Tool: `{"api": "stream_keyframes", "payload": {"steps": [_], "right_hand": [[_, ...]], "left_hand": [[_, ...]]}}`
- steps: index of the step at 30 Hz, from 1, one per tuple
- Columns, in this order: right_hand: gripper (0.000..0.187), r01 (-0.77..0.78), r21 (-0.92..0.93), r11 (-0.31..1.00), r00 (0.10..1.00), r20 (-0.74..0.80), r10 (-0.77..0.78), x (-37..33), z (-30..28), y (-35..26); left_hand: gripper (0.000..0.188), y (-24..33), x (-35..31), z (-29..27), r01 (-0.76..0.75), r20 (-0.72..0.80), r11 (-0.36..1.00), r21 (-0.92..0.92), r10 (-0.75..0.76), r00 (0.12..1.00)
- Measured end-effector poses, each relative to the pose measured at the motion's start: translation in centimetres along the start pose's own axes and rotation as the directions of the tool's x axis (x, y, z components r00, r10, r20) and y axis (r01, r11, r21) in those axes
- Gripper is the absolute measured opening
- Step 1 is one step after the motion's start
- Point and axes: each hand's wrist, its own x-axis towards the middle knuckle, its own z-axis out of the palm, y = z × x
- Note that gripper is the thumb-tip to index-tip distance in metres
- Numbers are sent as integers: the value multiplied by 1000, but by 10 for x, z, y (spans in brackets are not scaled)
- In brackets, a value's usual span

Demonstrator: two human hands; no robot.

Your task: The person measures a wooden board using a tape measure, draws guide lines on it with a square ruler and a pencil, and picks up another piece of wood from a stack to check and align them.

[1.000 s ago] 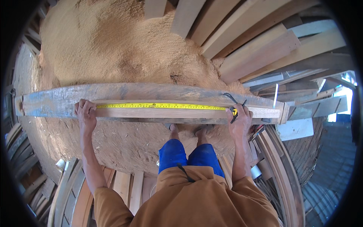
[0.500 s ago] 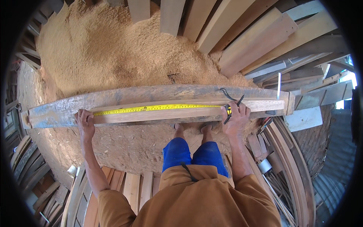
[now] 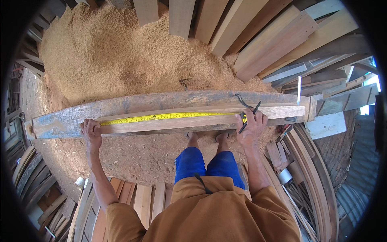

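Observation:
A yellow tape measure blade [image 3: 169,115] is drawn out along the top of a pale wooden board [image 3: 161,126]. My left hand [image 3: 91,128] is closed at the board's left end, its fingers pinching the blade's end against the wood. Toward the right, my right hand [image 3: 253,125] grips the black and yellow tape measure case [image 3: 243,116], mostly hidden by the fingers. A black strap [image 3: 241,99] loops out above this hand. A thin dark stick-like piece [image 3: 256,107] pokes up between the fingers; its kind is unclear. The board rests on a thick, worn timber beam [image 3: 161,99].
Beyond the beam lies a large sawdust heap [image 3: 117,52]. Several planks [image 3: 274,44] lean at the far right. More stacked timber [image 3: 308,169] is at the near right, beside a white cylinder [image 3: 284,176]. An upright thin white strip [image 3: 299,90] stands near the beam's right end.
The view has shifted very slightly. Both hands keep their grip, and the tape and board stay in the same position relative to each other.

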Motion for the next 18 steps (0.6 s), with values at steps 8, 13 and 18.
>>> {"api": "stream_keyframes", "payload": {"steps": [8,13,18], "right_hand": [[35,1,8,1000,1000,10,-1,2,-2,-1],[35,-26,-28,999,998,52,27,3,-5,-2],[33,-98,79,992,988,127,88,8,-16,4]], "left_hand": [[5,-5,-3,0,-11,-6,1000,1,11,1000],[8,1,-4,-5,11,-15,1000,1,-11,1000],[15,52,9,-11,49,-12,999,-11,-49,999]]}}
